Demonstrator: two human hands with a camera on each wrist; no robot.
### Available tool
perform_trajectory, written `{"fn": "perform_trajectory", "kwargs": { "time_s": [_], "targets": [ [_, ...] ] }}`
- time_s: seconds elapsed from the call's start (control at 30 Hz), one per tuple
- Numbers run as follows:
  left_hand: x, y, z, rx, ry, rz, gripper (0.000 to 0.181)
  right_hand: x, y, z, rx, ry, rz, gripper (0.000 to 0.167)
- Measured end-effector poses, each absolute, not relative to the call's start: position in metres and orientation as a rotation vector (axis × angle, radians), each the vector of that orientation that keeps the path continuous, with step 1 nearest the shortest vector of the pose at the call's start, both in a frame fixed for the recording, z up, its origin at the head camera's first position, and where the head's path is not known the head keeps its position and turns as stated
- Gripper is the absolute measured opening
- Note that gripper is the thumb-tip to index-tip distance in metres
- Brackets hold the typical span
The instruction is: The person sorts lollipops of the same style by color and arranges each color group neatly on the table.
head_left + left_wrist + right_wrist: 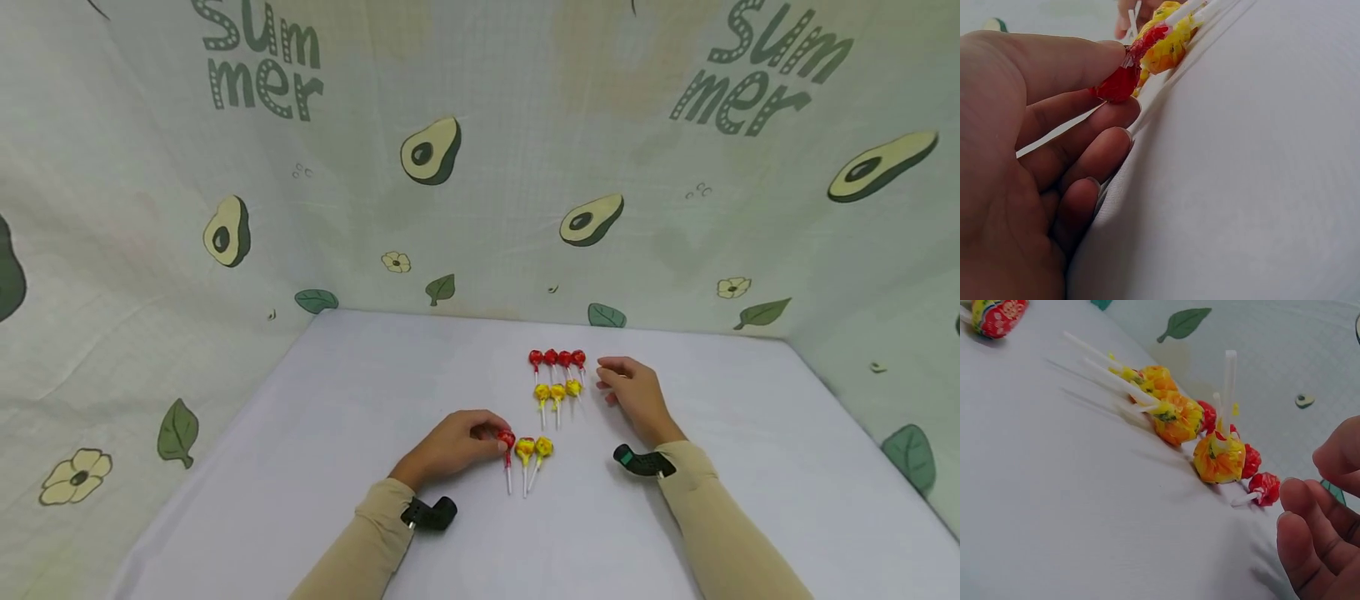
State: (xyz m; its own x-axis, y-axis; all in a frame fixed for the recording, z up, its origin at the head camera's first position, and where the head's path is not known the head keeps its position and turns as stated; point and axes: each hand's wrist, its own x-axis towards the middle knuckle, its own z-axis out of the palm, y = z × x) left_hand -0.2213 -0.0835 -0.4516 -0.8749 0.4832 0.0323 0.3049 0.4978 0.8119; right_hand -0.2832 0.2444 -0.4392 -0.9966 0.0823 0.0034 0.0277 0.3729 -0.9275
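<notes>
My left hand (459,444) pinches the wrapped head of a red lollipop (507,450) between thumb and fingers; its white stick points toward me. In the left wrist view the thumb presses on the red wrapper (1120,82), with the other fingers bent below. Two yellow lollipops (526,451) lie just right of it, sticks toward me. Farther back is a row of several red lollipops (551,357), and in front of them three yellow lollipops (558,392). Right of these rows hovers my right hand (636,395), fingers loosely bent, thumb apart from them, holding nothing.
A white cloth covers the table (300,467). Behind it and at both sides hangs a pale curtain (510,267) printed with avocados and leaves. Each wrist wears a black camera strap, such as the left wrist camera (431,514).
</notes>
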Motion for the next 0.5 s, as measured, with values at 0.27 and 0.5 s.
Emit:
{"fn": "perform_trajectory", "kwargs": {
  "time_s": [0.27, 0.5],
  "targets": [
    [-0.221, -0.083, -0.451, 0.639, 2.507, 1.342, 0.021, -0.254, 0.243, -0.44, -0.108, -2.594, 1.765, 0.039],
    [-0.22, -0.083, -0.449, 0.612, 2.539, 1.341, 0.021, -0.228, 0.238, -0.439, -0.117, -2.557, 1.846, 0.036]
  ]
}}
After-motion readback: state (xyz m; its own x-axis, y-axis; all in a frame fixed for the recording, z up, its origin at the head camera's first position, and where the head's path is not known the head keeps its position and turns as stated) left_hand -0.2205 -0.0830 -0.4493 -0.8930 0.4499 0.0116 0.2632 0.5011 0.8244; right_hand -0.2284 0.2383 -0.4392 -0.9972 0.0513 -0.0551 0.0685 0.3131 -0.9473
